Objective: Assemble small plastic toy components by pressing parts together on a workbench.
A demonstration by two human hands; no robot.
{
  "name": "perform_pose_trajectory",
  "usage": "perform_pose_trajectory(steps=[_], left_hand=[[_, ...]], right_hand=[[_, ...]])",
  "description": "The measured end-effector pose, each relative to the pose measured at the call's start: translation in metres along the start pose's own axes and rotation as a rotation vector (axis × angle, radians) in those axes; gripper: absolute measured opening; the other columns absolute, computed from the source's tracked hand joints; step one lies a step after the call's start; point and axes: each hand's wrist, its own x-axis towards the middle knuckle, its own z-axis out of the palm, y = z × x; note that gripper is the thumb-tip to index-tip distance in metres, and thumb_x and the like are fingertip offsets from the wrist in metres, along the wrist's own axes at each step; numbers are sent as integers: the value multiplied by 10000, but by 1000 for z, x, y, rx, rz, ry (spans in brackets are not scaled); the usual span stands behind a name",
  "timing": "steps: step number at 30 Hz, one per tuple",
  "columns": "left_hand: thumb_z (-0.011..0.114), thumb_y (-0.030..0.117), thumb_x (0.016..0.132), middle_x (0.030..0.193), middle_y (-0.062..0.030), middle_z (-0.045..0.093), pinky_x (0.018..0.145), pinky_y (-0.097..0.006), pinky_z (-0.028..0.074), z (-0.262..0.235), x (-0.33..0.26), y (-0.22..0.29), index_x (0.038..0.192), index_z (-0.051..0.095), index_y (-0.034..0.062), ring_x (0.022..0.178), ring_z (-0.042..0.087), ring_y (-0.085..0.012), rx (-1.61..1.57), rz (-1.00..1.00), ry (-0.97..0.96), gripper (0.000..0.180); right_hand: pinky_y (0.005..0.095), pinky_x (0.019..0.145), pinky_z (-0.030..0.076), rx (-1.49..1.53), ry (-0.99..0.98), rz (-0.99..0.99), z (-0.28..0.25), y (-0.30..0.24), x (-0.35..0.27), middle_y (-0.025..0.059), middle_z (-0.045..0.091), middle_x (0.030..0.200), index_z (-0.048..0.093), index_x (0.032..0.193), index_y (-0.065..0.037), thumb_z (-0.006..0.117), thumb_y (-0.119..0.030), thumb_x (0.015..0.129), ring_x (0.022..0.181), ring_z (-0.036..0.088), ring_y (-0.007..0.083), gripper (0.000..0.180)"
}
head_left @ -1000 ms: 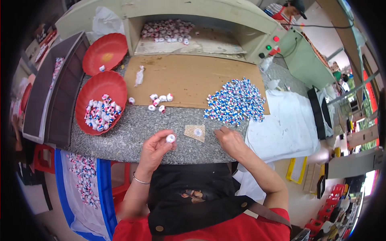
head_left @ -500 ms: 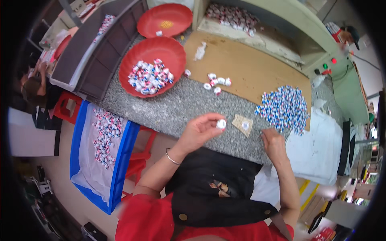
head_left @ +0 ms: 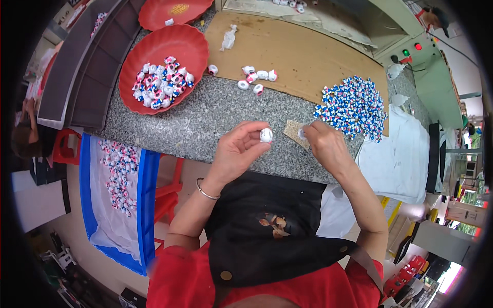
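Observation:
Between thumb and fingers of my left hand [head_left: 232, 153], a small round white piece [head_left: 266, 135] with dark marks is pinched above the grey speckled worktop [head_left: 210, 131]. My right hand [head_left: 327, 148] is closed, fingertips pressed together at a tan rough-surfaced pad [head_left: 292, 128]. A small pale disc [head_left: 301, 133] shows on the pad beside those fingertips. Whatever the right fingers hold, if anything, is hidden. Just past that hand lies a big heap of tiny blue-and-white pieces [head_left: 352, 105]. Several white-and-pink pieces [head_left: 262, 75] sit further back.
At the left stands a red scalloped bowl [head_left: 192, 43] with white, pink and blue pieces; another red dish [head_left: 154, 13] is behind it. Brown cardboard [head_left: 303, 49] covers the back. A blue crate [head_left: 147, 205] sits below left, a white cloth [head_left: 393, 159] at right.
My right hand has moved from the worktop's front right to the tan pad, reaching its pale disc. My left hand still pinches the white piece. The whole view has shifted slightly.

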Motion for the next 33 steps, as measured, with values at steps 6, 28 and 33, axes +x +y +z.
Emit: perform_pose_trajectory(steps=[6,28,33], left_hand=[[628,-96,842,1134,-50,532,895,-262,522,-2,1,-2,1191,576,-9,1024,610,-138,117,8,-14,364],[702,-49,792,1101,-138,621,784,-289,578,29,9,-15,1135,639,-1,946,660,-194,693,306,-87,352],[651,-9,865,1079,-115,627,765,-272,559,21,10,-10,1184,621,-25,898,661,-162,342,-18,-276,321]], right_hand=[[413,575,499,8,-58,-56,-1,0,5,127,556,760,610,860,-20,598,-11,780,662,621,316,82],[227,725,531,1363,6,627,-13,-37,-15,32,674,853,659,1063,38,640,-72,911,796,639,92,189],[245,684,527,983,110,276,-19,-33,-22,77,678,841,687,1007,24,667,-28,867,762,652,132,150]])
